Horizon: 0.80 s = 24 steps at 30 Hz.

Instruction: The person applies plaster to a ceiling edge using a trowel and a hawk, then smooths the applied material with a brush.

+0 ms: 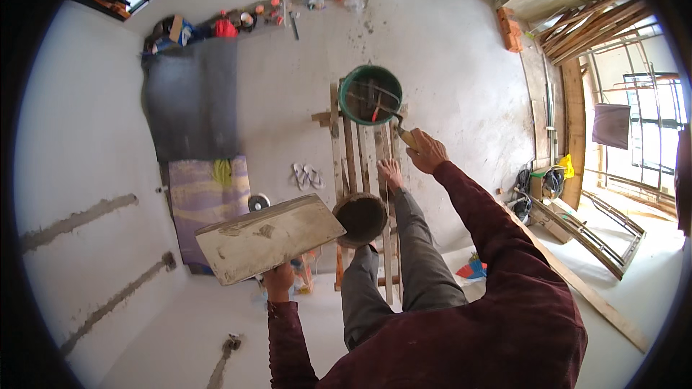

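Up high, left hand [278, 280] holds mortar-smeared board [268, 237] (flat, grey)

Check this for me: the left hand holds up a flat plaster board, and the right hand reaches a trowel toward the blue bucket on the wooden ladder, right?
Not quite: the bucket is green, not blue, as the head view shows. The rest holds: the left hand holds up the flat plaster board, and the right hand reaches a trowel toward that bucket on the wooden ladder.
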{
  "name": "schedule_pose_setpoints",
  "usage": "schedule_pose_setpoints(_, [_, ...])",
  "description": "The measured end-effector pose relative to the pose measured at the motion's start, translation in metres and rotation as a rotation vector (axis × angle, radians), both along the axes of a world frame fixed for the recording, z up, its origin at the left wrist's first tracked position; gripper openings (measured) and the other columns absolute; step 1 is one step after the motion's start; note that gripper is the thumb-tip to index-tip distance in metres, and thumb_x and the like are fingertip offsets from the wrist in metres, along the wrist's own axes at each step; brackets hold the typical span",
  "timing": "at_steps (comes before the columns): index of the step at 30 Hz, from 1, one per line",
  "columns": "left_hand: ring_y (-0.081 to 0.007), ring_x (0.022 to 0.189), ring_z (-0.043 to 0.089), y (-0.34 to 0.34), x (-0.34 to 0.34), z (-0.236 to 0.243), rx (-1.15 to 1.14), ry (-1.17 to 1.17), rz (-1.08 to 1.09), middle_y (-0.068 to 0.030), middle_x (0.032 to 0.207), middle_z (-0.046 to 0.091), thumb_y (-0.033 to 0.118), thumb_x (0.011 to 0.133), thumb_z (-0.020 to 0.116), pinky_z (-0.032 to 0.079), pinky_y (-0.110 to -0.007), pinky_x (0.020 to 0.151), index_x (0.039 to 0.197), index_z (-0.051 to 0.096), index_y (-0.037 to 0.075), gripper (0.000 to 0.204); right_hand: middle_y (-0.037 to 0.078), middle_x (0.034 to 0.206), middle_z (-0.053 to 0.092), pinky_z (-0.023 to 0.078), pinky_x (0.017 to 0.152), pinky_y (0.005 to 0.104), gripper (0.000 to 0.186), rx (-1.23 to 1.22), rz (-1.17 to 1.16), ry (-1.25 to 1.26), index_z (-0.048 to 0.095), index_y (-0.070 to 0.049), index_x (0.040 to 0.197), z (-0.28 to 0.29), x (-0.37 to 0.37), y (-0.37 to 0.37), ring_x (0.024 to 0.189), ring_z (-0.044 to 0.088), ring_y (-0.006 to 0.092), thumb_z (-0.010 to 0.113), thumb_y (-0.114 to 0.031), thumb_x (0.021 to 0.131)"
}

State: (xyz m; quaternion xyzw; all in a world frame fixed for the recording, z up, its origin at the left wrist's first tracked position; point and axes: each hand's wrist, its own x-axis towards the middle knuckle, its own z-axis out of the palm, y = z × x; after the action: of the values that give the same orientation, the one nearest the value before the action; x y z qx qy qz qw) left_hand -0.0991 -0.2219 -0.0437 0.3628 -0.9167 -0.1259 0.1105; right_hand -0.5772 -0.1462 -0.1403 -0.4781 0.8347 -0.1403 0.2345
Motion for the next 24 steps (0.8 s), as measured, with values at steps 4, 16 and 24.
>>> schedule_pose_setpoints(4, [-0.0382, 0.120, 0.044, 0.043, 0.038, -0.013, 0.342, -0.081, 0.230, -0.0184, 0.129, 0.049, 0.004, 0.081, 0.050, 0.034, -0.050, 0.101, 0.125, 0.051, 0.005, 0.044, 0.017, 0.100, 0.061, 0.047, 0.074, 0.0476, 0.033, -0.041, -0.079, -0.005, 0.045, -0.010, 0.106, -0.071, 0.021, -0.013, 0.092, 0.059, 0.0405, 0.062, -0.015, 0.079])
schedule_pose_setpoints(16, [-0.0368, 0.124, 0.041, 0.140, 0.072, -0.064, 0.263, -0.162, 0.235, -0.0179, 0.136, 0.044, 0.006, 0.080, 0.051, 0.031, -0.050, 0.105, 0.128, 0.048, 0.003, 0.048, 0.013, 0.086, 0.056, 0.049, 0.062, 0.0479, 0.024, 0.362, 0.821, -0.180, 0.045, -0.011, 0.104, -0.111, 0.074, 0.086, 0.076, 0.062, 0.0345, 0.055, -0.016, 0.082])
schedule_pose_setpoints(24, [-0.0345, 0.129, 0.036, 0.180, 0.095, -0.075, 0.203, -0.290, 0.213, -0.0174, 0.138, 0.041, 0.010, 0.082, 0.052, 0.027, -0.047, 0.108, 0.132, 0.044, 0.005, 0.052, 0.016, 0.094, 0.060, 0.053, 0.065, 0.0432, 0.025, 0.779, 0.936, 0.056, 0.043, -0.008, 0.108, -0.175, 0.096, 0.078, 0.077, 0.066, 0.0322, 0.052, -0.015, 0.086])
